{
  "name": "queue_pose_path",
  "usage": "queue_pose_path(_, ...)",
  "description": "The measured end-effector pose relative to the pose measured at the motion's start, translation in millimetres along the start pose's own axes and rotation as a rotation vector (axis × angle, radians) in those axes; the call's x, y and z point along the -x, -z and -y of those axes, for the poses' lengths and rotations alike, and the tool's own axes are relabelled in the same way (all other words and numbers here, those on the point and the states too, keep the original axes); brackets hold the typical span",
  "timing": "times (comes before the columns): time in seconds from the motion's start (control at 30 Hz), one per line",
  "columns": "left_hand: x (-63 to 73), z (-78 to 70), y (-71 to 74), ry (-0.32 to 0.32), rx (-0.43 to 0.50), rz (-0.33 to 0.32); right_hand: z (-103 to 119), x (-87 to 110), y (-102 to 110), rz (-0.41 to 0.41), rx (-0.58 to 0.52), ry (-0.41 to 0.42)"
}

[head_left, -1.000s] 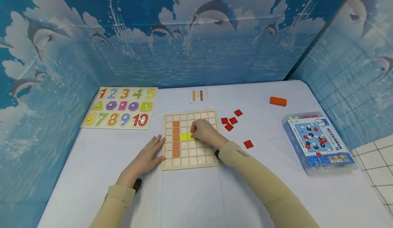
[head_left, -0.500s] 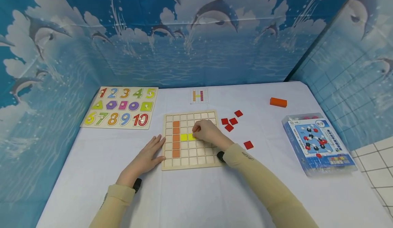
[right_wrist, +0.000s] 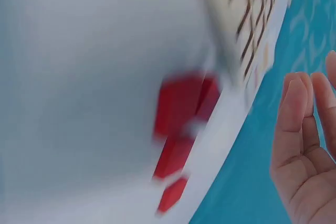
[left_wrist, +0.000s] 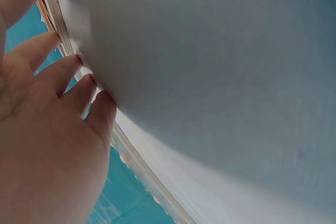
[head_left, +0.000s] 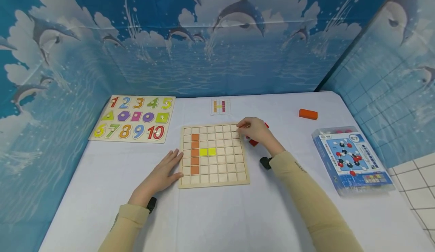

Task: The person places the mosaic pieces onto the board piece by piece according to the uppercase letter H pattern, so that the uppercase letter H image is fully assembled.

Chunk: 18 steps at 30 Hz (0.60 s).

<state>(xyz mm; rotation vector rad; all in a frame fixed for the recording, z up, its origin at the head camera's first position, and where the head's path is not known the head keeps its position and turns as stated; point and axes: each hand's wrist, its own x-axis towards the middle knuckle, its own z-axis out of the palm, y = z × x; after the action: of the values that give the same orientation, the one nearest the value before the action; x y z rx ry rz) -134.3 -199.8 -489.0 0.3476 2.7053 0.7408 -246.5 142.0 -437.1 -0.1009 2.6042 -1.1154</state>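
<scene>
A wooden grid board (head_left: 231,169) lies in the middle of the table, with a column of orange square tiles (head_left: 195,154) and two yellow tiles (head_left: 212,151) beside it. My left hand (head_left: 163,174) rests flat, its straight fingertips touching the board's left edge; the left wrist view shows these fingers (left_wrist: 102,111) along the rim. Over the board's far right corner is my right hand (head_left: 256,131), its fingers loosely bent and nothing held between them in the right wrist view. Below it lie red square tiles (head_left: 253,143), partly hidden by the hand; they look blurred in the right wrist view.
A small pattern card (head_left: 221,106) lies behind the board. At the back left is a number and shape puzzle (head_left: 112,129). An orange block (head_left: 308,114) and a boxed molecule model set (head_left: 353,161) are on the right. Dolphin-print curtains (head_left: 217,67) surround the table.
My right hand has left the yellow tiles and moved right and away from me, to the red tiles. The right arm now covers the nearest red tile. My left hand stays put.
</scene>
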Motion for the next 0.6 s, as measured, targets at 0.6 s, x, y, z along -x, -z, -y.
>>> queue_pose_path(0.6,0.2,2.0,-0.6,0.007,0.003,-0.001,-66,-4.8,64,-0.174,-0.156,-0.265)
